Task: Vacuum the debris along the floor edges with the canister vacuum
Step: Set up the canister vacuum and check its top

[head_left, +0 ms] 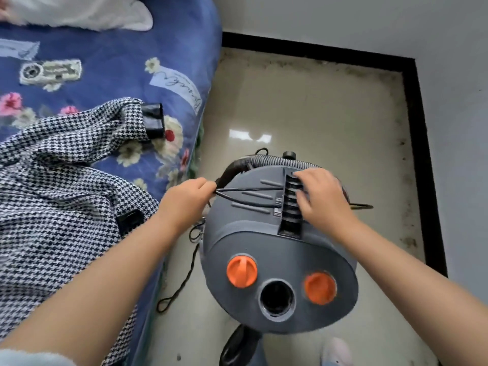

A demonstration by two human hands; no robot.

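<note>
Two hands work on the canister vacuum (277, 249) in the head view, the only view given; the vacuum stands on the tiled floor (303, 107) just beside the bed (105, 75), directly below and ahead of the person; its long axis runs from the open hose port (276, 295), on the end nearest the person, away toward the corrugated hose (280, 162) curled round its far end. Left hand (184, 199), on the bed side of the vacuum, pinches the black power cord (248, 192), which stretches across the vacuum's top; right hand (320, 196), on the wall side, has its fingers curled at the ribbed slot (291, 204) in the top; whether it grips cord there or only presses I cannot tell. Both hands are equally near the vacuum, touching its far half; more cord (184, 276) lies slack on the floor between vacuum and bed. By my judgement the cord is being freed or wound at the slot, so the coming move turns on its line across the top from left hand to right. Dark debris (408, 180) lines the floor along the black skirting (425, 159), beyond the vacuum, untouched.
</note>
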